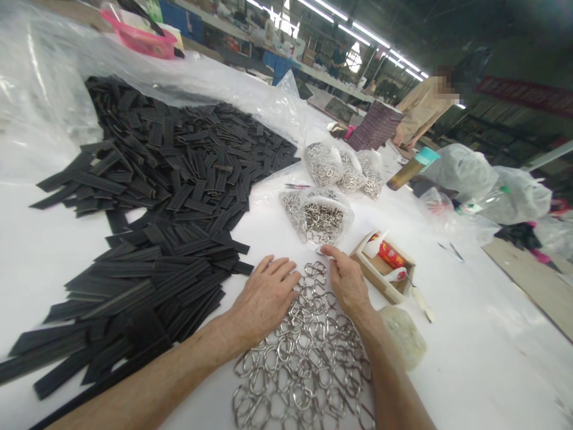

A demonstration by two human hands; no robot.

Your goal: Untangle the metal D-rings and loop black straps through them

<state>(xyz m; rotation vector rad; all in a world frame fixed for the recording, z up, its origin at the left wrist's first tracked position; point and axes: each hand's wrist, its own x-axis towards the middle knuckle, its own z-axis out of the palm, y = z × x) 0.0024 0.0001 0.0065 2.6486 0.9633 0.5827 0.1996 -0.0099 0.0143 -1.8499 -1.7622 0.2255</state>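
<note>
Many silver metal rings (308,364), some rounded and some D-shaped, lie spread on the white table between my forearms. My left hand (271,292) rests palm down at their left edge, fingers stretched out, its fingertips touching the nearest rings. On the other side, my right hand (347,278) reaches forward with the index finger extended to a single ring by the mouth of an open clear bag (290,206). The other right fingers are curled and partly hidden. More rings fill that bag. Left of my hands is a large heap of black flat strips (179,197).
Several bags of rings (322,164) stand behind the open one. A small box (389,289) holds glue bottles, beside a yellowish lump (403,337). Farther right are tweezers (451,252) and a lidded bottle (412,170). A person (423,107) stands beyond a dark stack (375,124).
</note>
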